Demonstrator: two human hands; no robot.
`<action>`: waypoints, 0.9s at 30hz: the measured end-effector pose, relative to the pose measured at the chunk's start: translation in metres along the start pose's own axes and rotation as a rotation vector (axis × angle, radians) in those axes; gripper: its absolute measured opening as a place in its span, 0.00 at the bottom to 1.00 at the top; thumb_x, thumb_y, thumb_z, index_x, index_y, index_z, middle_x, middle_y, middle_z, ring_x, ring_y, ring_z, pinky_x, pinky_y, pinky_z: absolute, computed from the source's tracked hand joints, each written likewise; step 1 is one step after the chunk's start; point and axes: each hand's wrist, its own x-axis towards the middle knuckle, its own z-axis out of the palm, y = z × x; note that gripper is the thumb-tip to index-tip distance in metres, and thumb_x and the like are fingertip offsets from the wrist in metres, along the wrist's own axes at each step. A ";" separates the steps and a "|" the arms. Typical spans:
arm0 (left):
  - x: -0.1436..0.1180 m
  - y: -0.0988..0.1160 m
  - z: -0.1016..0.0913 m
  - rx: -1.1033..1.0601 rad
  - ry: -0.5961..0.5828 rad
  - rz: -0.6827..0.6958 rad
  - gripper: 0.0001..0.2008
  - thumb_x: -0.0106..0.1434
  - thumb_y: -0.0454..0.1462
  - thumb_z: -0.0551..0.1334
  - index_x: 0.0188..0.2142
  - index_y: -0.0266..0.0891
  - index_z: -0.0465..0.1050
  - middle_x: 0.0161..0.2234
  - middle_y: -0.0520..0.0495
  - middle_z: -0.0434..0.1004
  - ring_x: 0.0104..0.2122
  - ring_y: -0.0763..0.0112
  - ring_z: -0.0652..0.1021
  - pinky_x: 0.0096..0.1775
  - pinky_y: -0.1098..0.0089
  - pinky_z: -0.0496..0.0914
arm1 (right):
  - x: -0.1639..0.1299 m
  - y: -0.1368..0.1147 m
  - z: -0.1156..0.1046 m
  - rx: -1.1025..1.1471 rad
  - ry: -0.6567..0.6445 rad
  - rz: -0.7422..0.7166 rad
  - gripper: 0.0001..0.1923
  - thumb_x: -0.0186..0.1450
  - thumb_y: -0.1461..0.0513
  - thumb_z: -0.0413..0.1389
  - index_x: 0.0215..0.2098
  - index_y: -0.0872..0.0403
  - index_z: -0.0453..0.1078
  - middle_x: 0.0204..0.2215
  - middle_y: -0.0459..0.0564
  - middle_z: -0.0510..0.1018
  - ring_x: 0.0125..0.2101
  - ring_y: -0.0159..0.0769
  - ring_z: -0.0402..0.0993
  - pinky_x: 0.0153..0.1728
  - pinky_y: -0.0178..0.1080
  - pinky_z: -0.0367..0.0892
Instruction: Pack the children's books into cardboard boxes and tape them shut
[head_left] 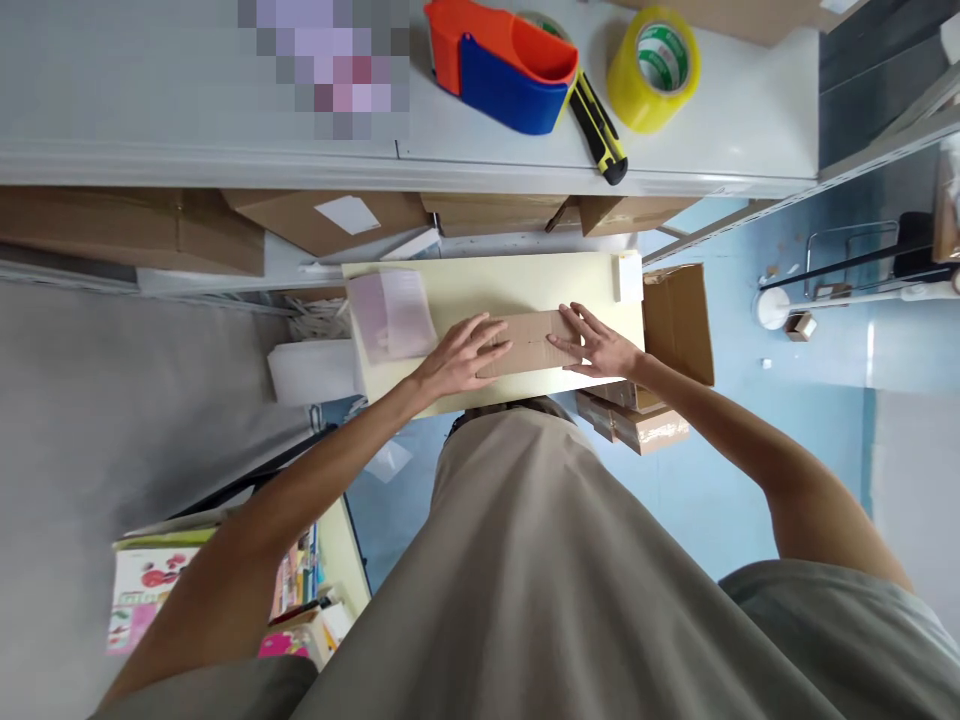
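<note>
A flat brown cardboard box (531, 336) lies on a low pale yellow table (510, 282) below me. My left hand (461, 355) rests on the box's left end with fingers spread. On the right end sits my right hand (596, 342), fingers also spread and pressing down. Neither hand grips the box. A clear plastic bag (390, 312) lies on the table just left of my left hand.
A grey shelf (187, 110) above holds an orange and blue tape dispenser (506, 62), a yellow and black utility knife (598, 125) and a yellow tape roll (654, 65). Cardboard boxes (675, 315) stand beside and under the table. Colourful packets (146, 585) sit at lower left.
</note>
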 end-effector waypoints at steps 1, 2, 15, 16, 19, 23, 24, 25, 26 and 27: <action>0.003 -0.006 -0.006 0.004 -0.004 0.012 0.39 0.69 0.46 0.79 0.76 0.47 0.75 0.79 0.30 0.68 0.79 0.29 0.66 0.74 0.30 0.67 | 0.003 0.002 -0.003 -0.003 0.008 0.010 0.47 0.81 0.44 0.61 0.89 0.44 0.50 0.90 0.56 0.37 0.86 0.75 0.39 0.79 0.80 0.59; 0.006 -0.012 -0.010 0.003 -0.009 0.020 0.40 0.68 0.47 0.80 0.77 0.48 0.75 0.79 0.30 0.68 0.79 0.29 0.66 0.74 0.30 0.67 | 0.007 0.004 -0.005 -0.004 0.010 0.015 0.47 0.81 0.43 0.61 0.90 0.44 0.49 0.90 0.56 0.37 0.86 0.75 0.39 0.79 0.79 0.59; 0.007 -0.017 -0.002 -0.060 -0.068 -0.184 0.32 0.70 0.50 0.79 0.69 0.44 0.83 0.76 0.32 0.73 0.80 0.35 0.66 0.78 0.34 0.65 | 0.025 0.026 0.017 0.080 -0.063 -0.020 0.46 0.81 0.44 0.60 0.89 0.49 0.51 0.89 0.60 0.41 0.86 0.73 0.42 0.78 0.78 0.61; 0.008 -0.016 -0.002 -0.073 -0.062 -0.201 0.31 0.70 0.50 0.79 0.68 0.44 0.84 0.76 0.33 0.74 0.80 0.36 0.67 0.79 0.34 0.64 | 0.026 0.027 0.017 0.083 -0.063 -0.020 0.46 0.81 0.44 0.60 0.89 0.49 0.52 0.89 0.61 0.41 0.86 0.74 0.42 0.78 0.78 0.61; 0.012 -0.012 -0.007 -0.101 -0.032 -0.235 0.31 0.67 0.49 0.81 0.66 0.46 0.85 0.76 0.33 0.74 0.79 0.38 0.69 0.79 0.35 0.64 | 0.029 0.033 0.016 0.088 -0.064 -0.040 0.44 0.81 0.45 0.61 0.88 0.48 0.55 0.89 0.59 0.38 0.86 0.76 0.43 0.78 0.78 0.62; 0.018 -0.003 -0.015 -0.074 -0.050 -0.272 0.34 0.66 0.50 0.82 0.68 0.45 0.84 0.80 0.31 0.67 0.80 0.34 0.67 0.78 0.33 0.65 | 0.034 0.047 0.014 0.096 -0.075 -0.101 0.41 0.81 0.47 0.62 0.87 0.47 0.60 0.90 0.56 0.37 0.85 0.76 0.45 0.77 0.76 0.64; 0.018 0.000 -0.016 -0.063 -0.064 -0.280 0.33 0.67 0.51 0.81 0.68 0.45 0.84 0.81 0.31 0.65 0.81 0.33 0.66 0.78 0.32 0.65 | 0.034 0.049 0.013 0.096 -0.075 -0.107 0.42 0.80 0.47 0.62 0.87 0.47 0.59 0.90 0.56 0.37 0.85 0.76 0.46 0.77 0.76 0.65; 0.019 0.002 -0.016 -0.055 -0.079 -0.286 0.33 0.68 0.51 0.81 0.68 0.45 0.84 0.81 0.31 0.65 0.81 0.33 0.64 0.78 0.32 0.64 | 0.035 0.052 0.012 0.094 -0.075 -0.111 0.42 0.80 0.48 0.62 0.87 0.47 0.58 0.90 0.56 0.37 0.84 0.76 0.46 0.76 0.76 0.65; 0.019 0.004 -0.017 -0.048 -0.090 -0.290 0.32 0.68 0.51 0.80 0.68 0.44 0.84 0.82 0.32 0.64 0.82 0.33 0.64 0.78 0.32 0.64 | 0.035 0.053 0.011 0.092 -0.076 -0.113 0.43 0.81 0.48 0.62 0.88 0.47 0.56 0.90 0.57 0.37 0.84 0.76 0.47 0.76 0.76 0.66; 0.019 0.006 -0.017 -0.040 -0.097 -0.291 0.32 0.69 0.50 0.80 0.68 0.44 0.84 0.82 0.32 0.64 0.82 0.34 0.64 0.79 0.33 0.63 | 0.035 0.054 0.010 0.090 -0.079 -0.117 0.43 0.81 0.48 0.62 0.88 0.46 0.56 0.90 0.57 0.38 0.84 0.76 0.47 0.76 0.76 0.66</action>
